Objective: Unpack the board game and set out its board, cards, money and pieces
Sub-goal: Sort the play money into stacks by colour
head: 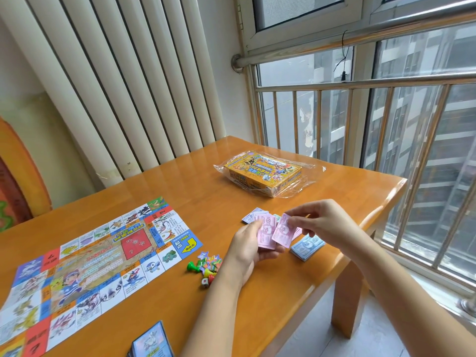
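Observation:
The paper game board [85, 266] lies unfolded on the left of the wooden table [257, 300]. My left hand [247, 249] holds a fan of pink money notes [266, 234] just above the table. My right hand [316, 221] pinches the top edge of one pink note [282, 234] at that fan. A blue stack of money [307, 247] lies under my right wrist, and a purple stack [253, 215] lies beyond my left hand. Coloured pawns, star tokens and a die [206, 267] sit beside the board. A blue card deck [152, 342] lies at the near edge.
The yellow game box [262, 173] sits on its clear plastic wrap at the far side of the table. A white radiator [128, 86] stands behind the table. A window with metal rails [360, 119] runs along the right, close to the table's right edge.

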Demonstrator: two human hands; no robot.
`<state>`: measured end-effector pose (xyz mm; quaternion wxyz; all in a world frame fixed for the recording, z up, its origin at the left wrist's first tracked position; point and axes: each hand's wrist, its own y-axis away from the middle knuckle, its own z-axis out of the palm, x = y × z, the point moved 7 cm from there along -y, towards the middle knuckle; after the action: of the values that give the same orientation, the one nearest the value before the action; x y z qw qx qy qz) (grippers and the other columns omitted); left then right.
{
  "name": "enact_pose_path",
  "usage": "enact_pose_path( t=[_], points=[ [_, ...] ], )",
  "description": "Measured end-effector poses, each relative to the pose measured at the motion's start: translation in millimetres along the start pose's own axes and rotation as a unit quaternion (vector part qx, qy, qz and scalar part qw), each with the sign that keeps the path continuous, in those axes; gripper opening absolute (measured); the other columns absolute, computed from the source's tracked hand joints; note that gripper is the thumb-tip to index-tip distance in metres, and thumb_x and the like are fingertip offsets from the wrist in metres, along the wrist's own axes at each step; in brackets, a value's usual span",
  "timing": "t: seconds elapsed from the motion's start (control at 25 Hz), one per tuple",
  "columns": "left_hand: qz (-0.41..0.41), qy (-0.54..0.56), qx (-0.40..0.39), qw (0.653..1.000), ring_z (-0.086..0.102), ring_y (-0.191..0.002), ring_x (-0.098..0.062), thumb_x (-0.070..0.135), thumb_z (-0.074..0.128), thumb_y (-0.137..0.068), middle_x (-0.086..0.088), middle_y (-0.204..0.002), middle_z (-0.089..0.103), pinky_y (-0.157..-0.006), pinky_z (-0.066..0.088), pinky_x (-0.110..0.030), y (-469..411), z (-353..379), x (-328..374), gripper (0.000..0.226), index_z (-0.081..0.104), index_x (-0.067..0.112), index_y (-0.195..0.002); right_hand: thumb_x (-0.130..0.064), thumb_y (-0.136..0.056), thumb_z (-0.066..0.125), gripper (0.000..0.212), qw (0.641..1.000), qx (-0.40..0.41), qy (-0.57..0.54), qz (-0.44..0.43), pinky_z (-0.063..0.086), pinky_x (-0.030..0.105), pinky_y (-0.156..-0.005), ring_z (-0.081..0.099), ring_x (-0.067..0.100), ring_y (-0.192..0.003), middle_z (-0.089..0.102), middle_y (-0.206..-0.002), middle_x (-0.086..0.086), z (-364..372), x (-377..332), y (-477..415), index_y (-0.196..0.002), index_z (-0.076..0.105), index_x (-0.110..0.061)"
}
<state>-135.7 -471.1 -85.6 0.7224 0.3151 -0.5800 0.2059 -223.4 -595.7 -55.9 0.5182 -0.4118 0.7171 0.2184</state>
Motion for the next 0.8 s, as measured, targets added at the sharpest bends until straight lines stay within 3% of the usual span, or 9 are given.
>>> enact_pose_path(
  t=[0.12,0.32,0.52,0.8],
  points=[
    [0.015,0.001,-0.005,1.0,0.066,-0.052,-0.016,0.015,0.034,-0.103,-0.011,-0.066,0.067,-0.051,0.055,-0.024,-0.7,-1.1,1.3,0.027,0.057,0.005,-0.093,-0.01,-0.084,0.071,0.01,0.999,0.011,-0.042,0.001,0.042,0.016,-0.049,0.049,0.008,-0.051,0.063,-0.056,-0.001,-8.2,0.2,0.4,-0.088,0.077,-0.016],
    [0.061,-0.019,0.029,0.998,0.064,-0.054,-0.009,0.004,0.045,-0.098,-0.002,-0.066,0.068,-0.054,0.054,-0.021,-6.6,-11.8,1.1,0.018,0.061,0.009,-0.089,-0.011,-0.085,0.068,0.009,0.998,0.043,-0.048,-0.024,0.046,0.013,-0.053,0.052,0.0,-0.052,0.069,-0.066,-0.003,-21.9,-8.4,-0.6,-0.084,0.074,-0.017],
    [0.094,-0.018,0.065,0.993,0.067,-0.082,-0.019,0.003,0.066,-0.085,-0.008,-0.091,0.072,-0.083,0.052,-0.037,-11.5,-21.3,0.3,0.012,0.069,0.013,-0.091,-0.009,-0.084,0.069,0.007,0.997,-0.026,-0.071,0.004,0.05,0.018,-0.057,0.057,0.009,-0.059,0.07,-0.07,0.002,-9.4,-5.1,-0.1,-0.084,0.074,-0.014],
    [0.115,0.015,0.059,0.992,0.068,-0.08,-0.022,0.005,0.067,-0.084,-0.009,-0.086,0.073,-0.081,0.054,-0.038,-7.9,-13.6,2.6,0.009,0.071,0.012,-0.09,-0.011,-0.079,0.076,0.01,0.999,0.01,0.028,-0.028,0.057,0.023,-0.06,0.063,0.006,-0.058,0.07,-0.067,-0.008,18.1,-7.5,-1.6,-0.084,0.074,-0.02]
  ],
)
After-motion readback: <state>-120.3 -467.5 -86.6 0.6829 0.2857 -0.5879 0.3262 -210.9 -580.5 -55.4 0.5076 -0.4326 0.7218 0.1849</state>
